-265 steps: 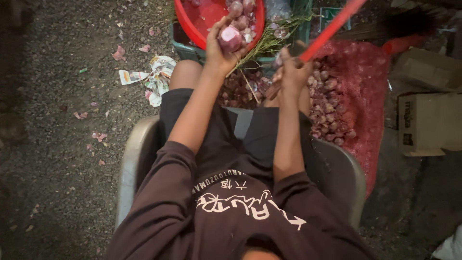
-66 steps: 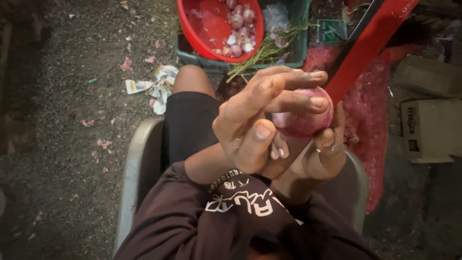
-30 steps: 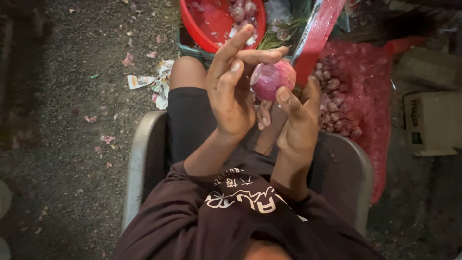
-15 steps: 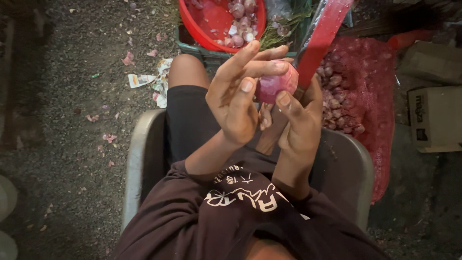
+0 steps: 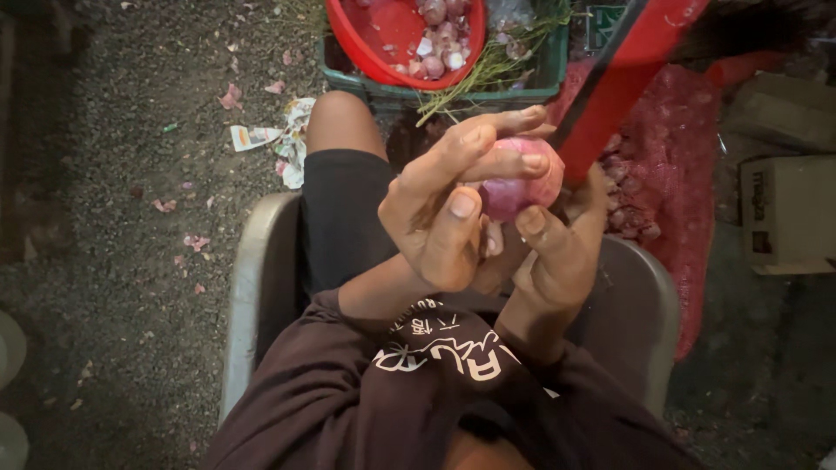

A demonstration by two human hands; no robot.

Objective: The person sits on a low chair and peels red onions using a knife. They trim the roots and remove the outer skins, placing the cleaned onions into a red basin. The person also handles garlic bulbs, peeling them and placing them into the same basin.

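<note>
Above the lap of the seated person, both hands meet around a single red onion (image 5: 522,183). The left hand (image 5: 444,218) is partly open: index and middle fingers lie stretched across the top of the onion, and the thumb is raised clear of it, pointing toward the camera. The right hand (image 5: 557,252) cups the onion from below and behind, its thumb pressed against the lower skin; the same hand appears to carry the red-handled knife (image 5: 623,78), which rises diagonally past the onion toward the upper right. Whether the blade touches the onion cannot be determined.

Compared with half a second ago, the onion sits slightly lower and nearer the camera, and the left fingers have flattened over it instead of pinching the edge. This indicates that peeling is in progress on this onion, with the outer skin being worked loose.

Beyond the knees, a red basin (image 5: 383,52) holds peeled onions and rests on a green crate (image 5: 522,87). A red mesh sack (image 5: 670,174) of onions lies to the right. Skin scraps are scattered over the gravel ground (image 5: 131,218).
</note>
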